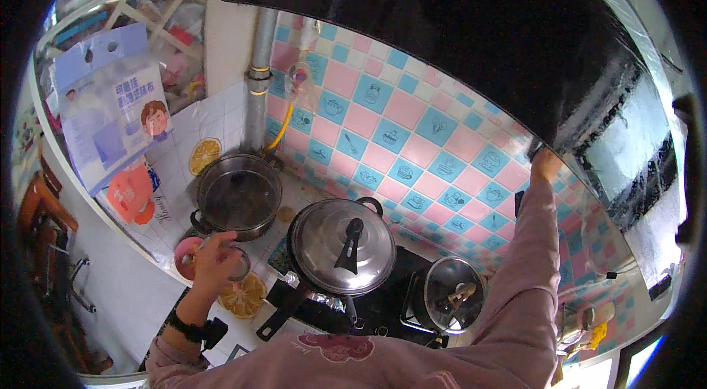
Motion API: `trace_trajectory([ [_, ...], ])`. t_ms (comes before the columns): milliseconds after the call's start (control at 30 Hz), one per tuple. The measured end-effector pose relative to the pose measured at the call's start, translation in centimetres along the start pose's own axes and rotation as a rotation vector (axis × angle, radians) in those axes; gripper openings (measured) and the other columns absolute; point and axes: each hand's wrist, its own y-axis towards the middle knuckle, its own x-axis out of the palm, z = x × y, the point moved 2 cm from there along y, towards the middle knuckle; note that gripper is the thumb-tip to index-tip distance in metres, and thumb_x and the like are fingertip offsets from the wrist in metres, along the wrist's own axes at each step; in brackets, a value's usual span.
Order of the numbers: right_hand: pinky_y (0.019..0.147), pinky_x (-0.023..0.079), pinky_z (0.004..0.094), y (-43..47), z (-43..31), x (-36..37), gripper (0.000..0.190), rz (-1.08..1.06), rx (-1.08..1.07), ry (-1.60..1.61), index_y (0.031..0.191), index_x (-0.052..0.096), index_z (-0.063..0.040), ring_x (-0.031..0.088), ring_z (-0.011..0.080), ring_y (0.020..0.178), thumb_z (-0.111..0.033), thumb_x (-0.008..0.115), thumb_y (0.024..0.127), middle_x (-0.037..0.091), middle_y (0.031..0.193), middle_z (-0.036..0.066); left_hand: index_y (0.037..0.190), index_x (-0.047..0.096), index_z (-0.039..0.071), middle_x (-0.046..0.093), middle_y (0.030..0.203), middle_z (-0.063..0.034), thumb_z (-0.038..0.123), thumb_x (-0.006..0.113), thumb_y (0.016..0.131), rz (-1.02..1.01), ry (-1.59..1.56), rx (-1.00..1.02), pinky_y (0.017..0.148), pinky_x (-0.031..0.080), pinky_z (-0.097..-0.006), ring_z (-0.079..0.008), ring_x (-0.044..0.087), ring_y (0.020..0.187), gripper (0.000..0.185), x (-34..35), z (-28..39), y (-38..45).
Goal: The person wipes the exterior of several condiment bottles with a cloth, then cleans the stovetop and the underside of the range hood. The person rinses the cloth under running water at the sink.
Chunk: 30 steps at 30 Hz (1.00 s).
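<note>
My left hand is over the counter at the lower left, below a deep metal pot. Beside its fingers are a pink round object and a small grey round container. Blur and overlap hide whether the hand grips either one. Up at the right, my right hand reaches the lower edge of a dark range hood. Its fingertips are partly hidden there, so I cannot tell if they hold anything.
A lidded pan with a black handle stands on the black gas hob. To its right is a smaller glass-lidded pot. A purple-and-white package hangs at the left. A grey pipe and yellow hose run along the tiled wall.
</note>
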Motion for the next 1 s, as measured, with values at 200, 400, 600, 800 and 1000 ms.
trace_trajectory([
  [200, 0.09, 0.045, 0.0487, 1.6, -5.3, 5.1, 0.031, 0.008, 0.001, -0.231, 0.109, 0.065, -0.006, 0.057, 0.0419, 0.103, -0.018, 0.061, 0.081, 0.064, 0.106, 0.024, 0.123, 0.054, 0.003, 0.058, 0.122, -0.007, -0.001, 0.065, 0.085, -0.062, 0.029, 0.084, 0.08, 0.051, -0.0259, -0.0128, 0.063, 0.093, 0.04, 2.0, 3.3, 0.4],
  [400, 0.092, 0.048, 0.0443, 0.9, -11.3, 7.8, 0.047, -0.048, -0.523, -0.246, 0.125, 0.057, -0.016, 0.05, 0.0402, 0.116, 0.0, 0.057, 0.08, 0.055, 0.123, 0.016, 0.127, 0.052, 0.004, 0.057, 0.124, -0.0069, -0.003, 0.063, 0.086, -0.164, -0.097, 0.236, 0.08, 0.05, -0.0248, -0.0121, 0.063, 0.093, 0.042, 7.9, 7.7, 2.1],
  [600, 0.09, 0.048, 0.0429, 1.7, 1.1, 1.3, 0.042, -0.26, -0.417, -0.474, 0.123, 0.059, -0.016, 0.052, 0.0374, 0.113, -0.005, 0.054, 0.083, 0.057, 0.12, 0.015, 0.124, 0.054, 0.005, 0.06, 0.116, -0.0074, -0.006, 0.063, 0.083, -0.004, -0.066, 0.014, 0.077, 0.05, -0.0252, -0.0096, 0.061, 0.093, 0.043, 3.9, 3.8, -0.1],
  [800, 0.087, 0.046, 0.0428, 1.3, 11.2, -5.3, 0.035, -0.152, 0.008, -0.548, 0.119, 0.06, -0.014, 0.053, 0.0345, 0.108, -0.009, 0.054, 0.084, 0.059, 0.117, 0.014, 0.117, 0.056, 0.003, 0.061, 0.112, -0.0087, 0.0, 0.062, 0.083, 0.184, 0.148, 0.137, 0.077, 0.05, -0.0265, -0.0145, 0.061, 0.096, 0.034, -1.4, -0.1, -3.0],
  [1000, 0.083, 0.045, 0.0427, 2.2, 13.7, -7.4, 0.03, 0.069, 0.404, -0.27, 0.114, 0.061, -0.012, 0.053, 0.0316, 0.103, -0.014, 0.054, 0.086, 0.06, 0.114, 0.013, 0.11, 0.057, 0.004, 0.058, 0.106, -0.0066, -0.007, 0.054, 0.085, 0.217, -0.032, 0.092, 0.079, 0.051, -0.0284, -0.0149, 0.061, 0.091, 0.027, 0.1, 1.7, -5.2],
])
